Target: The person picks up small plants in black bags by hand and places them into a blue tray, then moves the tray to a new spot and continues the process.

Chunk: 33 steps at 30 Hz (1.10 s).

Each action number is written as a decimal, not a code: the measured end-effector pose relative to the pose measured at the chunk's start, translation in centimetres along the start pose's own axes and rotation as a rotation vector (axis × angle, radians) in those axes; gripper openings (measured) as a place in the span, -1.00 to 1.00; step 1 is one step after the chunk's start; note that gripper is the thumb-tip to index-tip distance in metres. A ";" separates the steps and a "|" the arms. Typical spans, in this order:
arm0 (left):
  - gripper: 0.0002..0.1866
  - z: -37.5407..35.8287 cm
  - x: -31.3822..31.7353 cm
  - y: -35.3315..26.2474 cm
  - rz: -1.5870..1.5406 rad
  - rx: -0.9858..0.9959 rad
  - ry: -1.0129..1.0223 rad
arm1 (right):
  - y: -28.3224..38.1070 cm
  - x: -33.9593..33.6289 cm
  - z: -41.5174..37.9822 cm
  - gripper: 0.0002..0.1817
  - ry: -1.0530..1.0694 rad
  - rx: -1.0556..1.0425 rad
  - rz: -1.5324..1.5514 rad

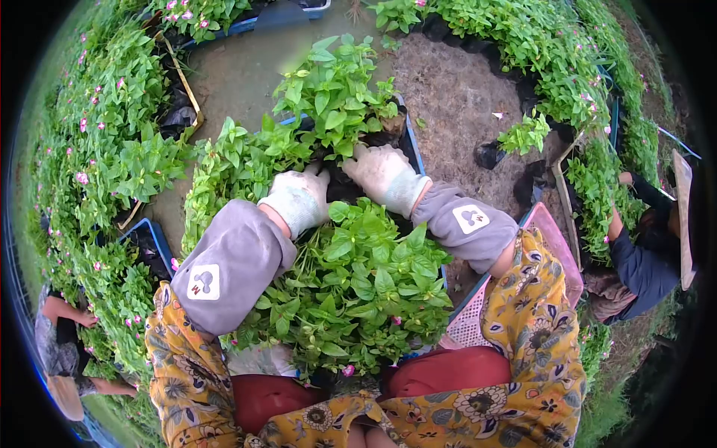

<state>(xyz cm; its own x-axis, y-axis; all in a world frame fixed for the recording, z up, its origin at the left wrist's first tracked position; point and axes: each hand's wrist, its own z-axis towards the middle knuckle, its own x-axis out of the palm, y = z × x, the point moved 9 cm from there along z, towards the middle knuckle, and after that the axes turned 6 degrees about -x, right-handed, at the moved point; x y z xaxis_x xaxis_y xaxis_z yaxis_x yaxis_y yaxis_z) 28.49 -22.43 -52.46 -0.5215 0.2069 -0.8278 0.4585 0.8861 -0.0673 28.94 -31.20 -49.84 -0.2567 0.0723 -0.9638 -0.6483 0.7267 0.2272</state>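
Both of my hands wear whitish gloves and reach into a blue crate (413,145) of leafy green plants. My left hand (301,196) is at the dark gap between the plants, its fingertips hidden among leaves and dark pots. To its right, my right hand (379,173) has its fingers curled down at the base of an upright leafy plant (334,93); what they grip, if anything, is hidden. A dense clump of plants (366,276) with a few pink flowers fills the crate's near part, below my hands.
A pink perforated basket (470,317) stands right of the crate. One black-potted plant (525,134) lies on bare soil (455,104). Flowering plants (97,149) line the left side. One person (646,257) works at the right, another (63,336) at the left.
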 end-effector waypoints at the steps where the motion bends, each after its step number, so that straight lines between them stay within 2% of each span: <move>1: -0.35 -0.2 -0.6 0.1 -0.059 -0.013 -0.025 | 0.9 0.7 0.2 -0.82 -0.015 -0.082 0.000; 3: -0.41 -0.4 -1.3 0.5 -0.103 -0.017 -0.073 | 1.7 1.2 0.9 -0.82 -0.146 -0.137 -0.015; 6: -0.48 -0.6 -1.6 1.8 -0.133 -0.070 -0.143 | 2.3 1.6 1.6 -0.83 -0.147 -0.109 0.055; 7: -0.58 -1.2 -2.1 2.0 -0.179 -0.059 -0.183 | 2.5 1.9 2.1 -0.83 -0.148 -0.113 0.043; 9: -0.64 -2.0 -2.4 1.6 -0.133 -0.047 -0.280 | 2.8 2.5 2.7 -0.83 -0.142 -0.110 0.014; 10: -0.66 -2.2 -2.2 1.3 -0.119 -0.070 -0.253 | 3.0 1.4 2.5 -0.85 -0.241 -0.135 0.007; 11: -0.67 -2.3 -2.2 0.8 -0.103 -0.085 -0.231 | 2.5 2.2 3.0 -0.81 -0.117 -0.094 0.075; 13: -0.66 -2.5 -1.5 -0.2 -0.088 0.004 -0.188 | 1.4 0.4 1.4 -0.75 -0.159 -0.087 0.315; 14: -0.66 -2.3 -1.3 -0.1 -0.085 -0.007 -0.174 | 0.9 -1.8 -0.3 -0.65 -0.256 -0.123 0.465; 16: -0.67 -2.2 -1.7 0.3 -0.111 0.006 -0.171 | -2.6 -5.4 -4.7 -0.73 -0.476 0.063 0.486; 18: -0.71 -2.7 -3.5 0.2 -0.187 0.055 -0.214 | -8.9 -5.3 -11.6 -0.80 -0.801 0.411 0.359; 19: -0.74 -2.9 -4.4 0.0 -0.251 0.064 -0.202 | -11.4 -4.4 -15.3 -0.80 -0.826 0.624 0.223; 21: -0.77 -3.5 -6.1 -1.8 -0.409 0.160 -0.186 | -15.2 -2.0 -20.1 -0.67 -0.592 0.946 -0.032; 23: -0.77 -3.7 -6.5 -4.1 -0.486 0.447 -0.253 | -17.7 0.1 -22.7 -0.60 -0.432 1.063 -0.138; 25: -0.65 -2.2 -5.6 -4.9 -0.440 0.411 -0.265 | -19.6 2.2 -24.0 -0.64 -0.421 1.123 -0.056; 26: -0.61 -1.1 -4.3 -5.1 -0.317 0.343 -0.197 | -19.8 2.6 -23.9 -0.72 -0.501 1.035 -0.008; 28: -0.53 0.5 -2.1 -4.8 -0.074 0.205 -0.060 | -20.4 2.9 -24.2 -0.74 -0.581 1.007 0.079; 29: -0.51 0.5 -1.4 -4.9 -0.041 0.200 0.003 | -20.4 2.6 -24.0 -0.75 -0.619 0.989 0.121; 30: -0.48 0.6 -0.8 -4.9 -0.009 0.193 0.067 | -20.4 2.3 -24.3 -0.77 -0.739 0.961 0.254; 33: -0.46 0.5 0.6 -4.8 0.030 0.201 0.154 | -16.8 1.1 -19.4 -0.78 -0.801 0.810 1.052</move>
<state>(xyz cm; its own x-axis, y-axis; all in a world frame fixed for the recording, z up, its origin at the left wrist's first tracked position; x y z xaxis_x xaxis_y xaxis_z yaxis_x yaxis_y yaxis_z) 26.36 -26.79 -52.92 -0.6017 0.3067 -0.7375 0.6014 0.7816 -0.1657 25.66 -56.61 -52.05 0.2771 0.9117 -0.3033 0.1874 0.2584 0.9477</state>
